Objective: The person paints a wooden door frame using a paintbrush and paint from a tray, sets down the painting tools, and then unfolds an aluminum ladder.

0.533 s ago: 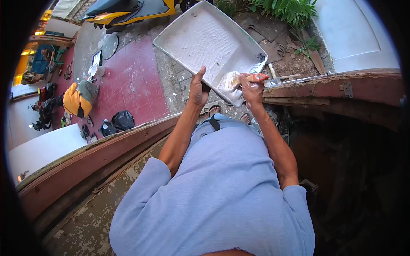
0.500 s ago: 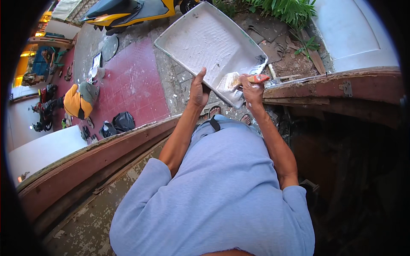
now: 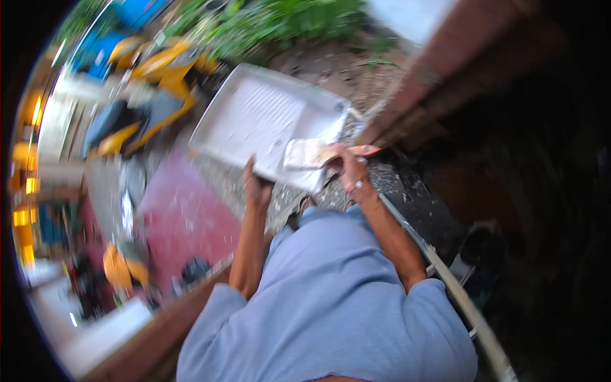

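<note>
A white paint tray (image 3: 245,105) with a ribbed slope and white paint on it is held out before me. My left hand (image 3: 257,188) grips its near left edge, thumb over the rim and fingers hidden beneath. In my right hand (image 3: 354,172) is a paintbrush (image 3: 307,154) with a reddish handle, the fingers closed around it. The brush's wide, paint-coated bristles point left over the tray's near right end. Whether they touch the tray I cannot tell.
A wooden frame (image 3: 420,89) rises at the right, and a pale rail (image 3: 468,305) runs beside my right arm. A yellow scooter (image 3: 149,95) stands at the far left. A person in orange (image 3: 124,267) bends over at the left near red tiles (image 3: 184,197). Green plants (image 3: 280,25) grow beyond the tray.
My view has swung round, blurring the surroundings. The tray and both hands sit lower and further left in view. The brush is still in my right hand, and now lies more level.
</note>
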Tool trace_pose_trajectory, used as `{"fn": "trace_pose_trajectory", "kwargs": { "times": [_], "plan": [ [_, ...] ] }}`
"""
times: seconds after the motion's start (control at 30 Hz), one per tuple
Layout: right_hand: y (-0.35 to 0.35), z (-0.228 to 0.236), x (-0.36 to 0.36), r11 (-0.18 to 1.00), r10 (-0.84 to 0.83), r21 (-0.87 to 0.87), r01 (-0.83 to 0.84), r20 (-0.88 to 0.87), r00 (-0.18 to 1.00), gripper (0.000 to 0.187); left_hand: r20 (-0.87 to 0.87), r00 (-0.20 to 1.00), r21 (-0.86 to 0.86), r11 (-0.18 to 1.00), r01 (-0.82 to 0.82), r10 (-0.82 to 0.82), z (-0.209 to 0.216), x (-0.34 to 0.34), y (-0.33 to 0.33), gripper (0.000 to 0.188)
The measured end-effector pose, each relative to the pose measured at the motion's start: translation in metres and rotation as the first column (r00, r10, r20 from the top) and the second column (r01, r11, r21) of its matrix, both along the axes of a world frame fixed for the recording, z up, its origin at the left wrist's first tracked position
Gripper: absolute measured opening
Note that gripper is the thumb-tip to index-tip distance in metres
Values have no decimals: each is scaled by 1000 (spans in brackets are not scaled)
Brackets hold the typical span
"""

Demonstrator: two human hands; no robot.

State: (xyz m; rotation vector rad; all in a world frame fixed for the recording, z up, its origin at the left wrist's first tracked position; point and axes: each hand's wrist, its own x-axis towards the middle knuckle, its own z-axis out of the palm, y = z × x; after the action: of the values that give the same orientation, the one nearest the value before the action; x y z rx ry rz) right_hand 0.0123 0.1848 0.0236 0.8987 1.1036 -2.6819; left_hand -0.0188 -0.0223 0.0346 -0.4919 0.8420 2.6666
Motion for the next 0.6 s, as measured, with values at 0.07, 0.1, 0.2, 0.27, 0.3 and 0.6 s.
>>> {"fn": "trace_pose_trajectory", "kwargs": {
  "times": [0.07,0.1,0.2,0.27,0.3,0.6],
  "plan": [
    [11,-1,2,994,-36,-106,27,-86,996,27,-25,998,15,998,56,-56,-1,-9,-9,50],
    [14,32,7,984,-94,-161,78,-92,991,25,21,999,-1,999,50,-50,0,-15,-15,48],
    [47,24,36,964,-223,-185,191,-169,960,22,61,989,12,990,138,-138,9,-20,-20,47],
    [75,31,43,942,-315,-207,266,-258,914,22,-16,990,-38,989,142,-143,5,-32,-15,49],
    [90,26,53,927,-350,-244,284,-297,888,23,-59,987,-38,988,150,-152,12,-28,-7,49],
    [204,116,68,649,-761,-455,610,-411,502,12,-82,984,-4,987,158,-158,-4,-23,-20,54]
  ]
}}
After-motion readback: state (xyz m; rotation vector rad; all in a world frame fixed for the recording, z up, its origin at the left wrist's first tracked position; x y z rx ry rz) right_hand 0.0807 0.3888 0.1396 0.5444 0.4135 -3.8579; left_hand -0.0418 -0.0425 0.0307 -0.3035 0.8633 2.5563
